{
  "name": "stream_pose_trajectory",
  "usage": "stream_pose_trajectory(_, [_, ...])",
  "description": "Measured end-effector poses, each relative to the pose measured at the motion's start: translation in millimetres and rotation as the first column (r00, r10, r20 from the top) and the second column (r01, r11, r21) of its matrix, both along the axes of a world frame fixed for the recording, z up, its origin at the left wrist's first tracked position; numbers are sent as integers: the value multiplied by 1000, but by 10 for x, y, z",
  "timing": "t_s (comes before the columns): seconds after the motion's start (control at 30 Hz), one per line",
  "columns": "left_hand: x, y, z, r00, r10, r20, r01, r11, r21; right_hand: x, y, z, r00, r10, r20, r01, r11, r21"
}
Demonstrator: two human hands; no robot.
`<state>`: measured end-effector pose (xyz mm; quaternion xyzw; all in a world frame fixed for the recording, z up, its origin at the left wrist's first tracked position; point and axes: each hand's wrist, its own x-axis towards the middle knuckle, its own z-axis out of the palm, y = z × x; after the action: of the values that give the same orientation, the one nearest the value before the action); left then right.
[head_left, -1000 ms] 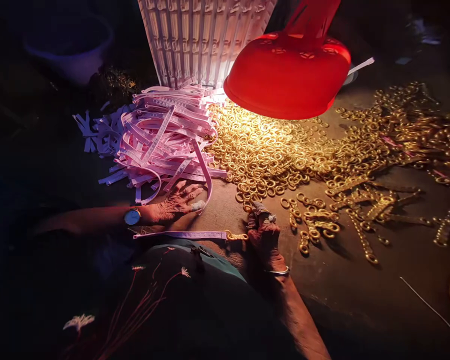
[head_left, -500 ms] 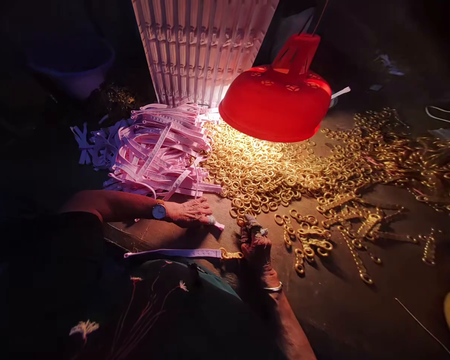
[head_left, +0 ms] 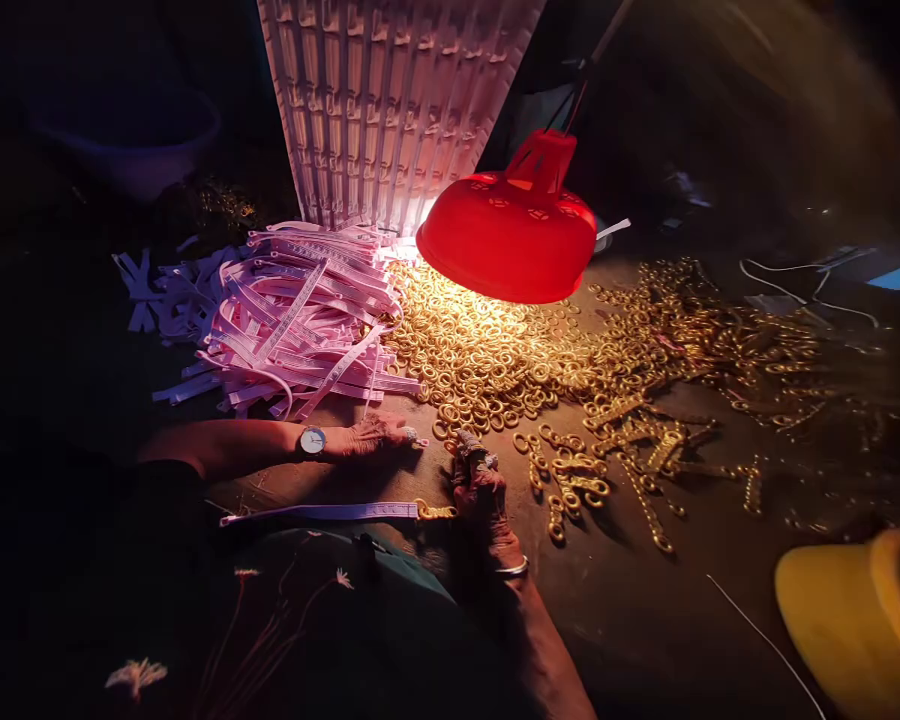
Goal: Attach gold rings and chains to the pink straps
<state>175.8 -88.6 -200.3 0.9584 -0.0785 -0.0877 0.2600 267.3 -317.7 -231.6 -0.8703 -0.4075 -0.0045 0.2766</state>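
Observation:
My left hand (head_left: 379, 435), with a watch (head_left: 313, 441) on its wrist, pinches a pink strap; only the strap's tip (head_left: 422, 442) shows past the wrapped fingertip. Close to it, my right hand (head_left: 484, 492) has curled fingers, some with cloth wrapped round them, at the near edge of the pile of gold rings (head_left: 487, 370). What those fingers grip is hidden. Below both hands lies a pale printed strap (head_left: 345, 512) with a short gold ring chain (head_left: 436, 511) at its end; the chain reaches the side of my right hand.
A heap of pink straps (head_left: 300, 320) lies at the left. The red lamp (head_left: 510, 235) hangs low over the rings, before a ribbed panel (head_left: 390, 110). Short gold chains (head_left: 574, 475) lie to the right. A yellow object (head_left: 825, 620) is at lower right, a basin (head_left: 142, 150) at upper left.
The view has swung to the right, so things sit further left. My left hand has drawn nearer to my right, bringing the strap tip along. More of the yellow object shows.

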Motion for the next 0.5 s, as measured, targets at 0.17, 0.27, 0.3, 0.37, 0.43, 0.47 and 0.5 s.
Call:
stream_pose_trajectory(0.17, [-177,-226,165,949,291,123,-251,930,-268,-82,119,306,937,165,-309,-125,982,144])
stream_pose_trajectory(0.27, [-296,-323,231,954,293,57,-259,907,-331,-149,295,411,895,232,-382,-170,967,189])
stream_pose_trajectory(0.3, [-327,-334,235,959,284,-7,-268,896,-355,-166,360,424,875,255,-412,-184,961,204])
stream_pose_trajectory(0.37, [-372,-317,228,948,263,-176,-314,854,-416,-181,480,424,802,322,-503,-229,944,238])
stream_pose_trajectory(0.43, [-396,-262,224,908,257,-331,-396,786,-475,-152,580,401,711,392,-583,-305,920,246])
stream_pose_trajectory(0.47, [-402,-227,231,880,268,-392,-448,744,-497,-111,625,384,679,420,-602,-349,906,239])
stream_pose_trajectory(0.5, [-404,-194,244,848,290,-444,-505,699,-507,-48,672,364,663,441,-605,-383,894,232])
